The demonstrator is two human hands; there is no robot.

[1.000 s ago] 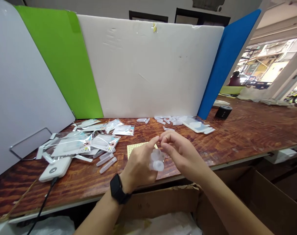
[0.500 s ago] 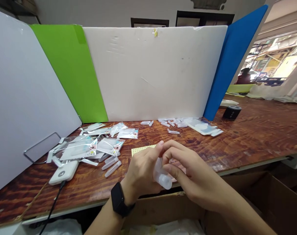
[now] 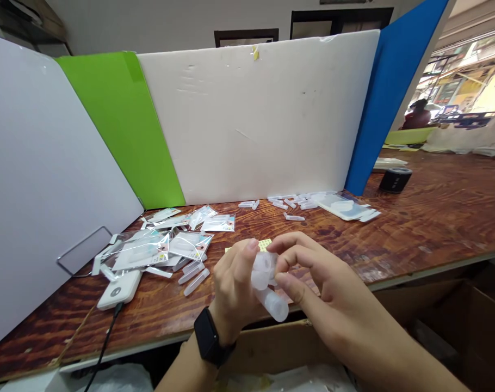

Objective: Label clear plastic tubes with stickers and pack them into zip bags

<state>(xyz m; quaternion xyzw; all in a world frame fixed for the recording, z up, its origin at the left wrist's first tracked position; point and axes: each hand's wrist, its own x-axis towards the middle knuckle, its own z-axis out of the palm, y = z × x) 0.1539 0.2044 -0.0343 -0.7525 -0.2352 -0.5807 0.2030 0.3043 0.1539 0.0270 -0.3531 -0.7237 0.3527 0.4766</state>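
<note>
My left hand [image 3: 237, 280], with a black watch on the wrist, is closed round a translucent plastic tube [image 3: 275, 306] whose round end points toward me. Just above it, a wider frosted plastic piece [image 3: 263, 269] sits between both hands. My right hand [image 3: 308, 277] pinches the right side of that piece with thumb and index finger. Part of both pieces is hidden by the fingers. Behind the hands lies a yellow dotted sheet [image 3: 265, 244], mostly covered. Small clear tubes [image 3: 196, 282] lie left of my left hand.
Clear packets with cards [image 3: 143, 250] are heaped at the left beside a white device [image 3: 120, 288] with a black cable. More small tubes [image 3: 294, 202] and a flat pale packet [image 3: 343, 207] lie at the back. White, green and blue panels [image 3: 251, 120] stand behind. A cardboard box [image 3: 280, 345] is below the table edge.
The frosted piece has come up into view between my hands, above the tube. My right fingers have opened out slightly round it. The camera view has shifted a little.
</note>
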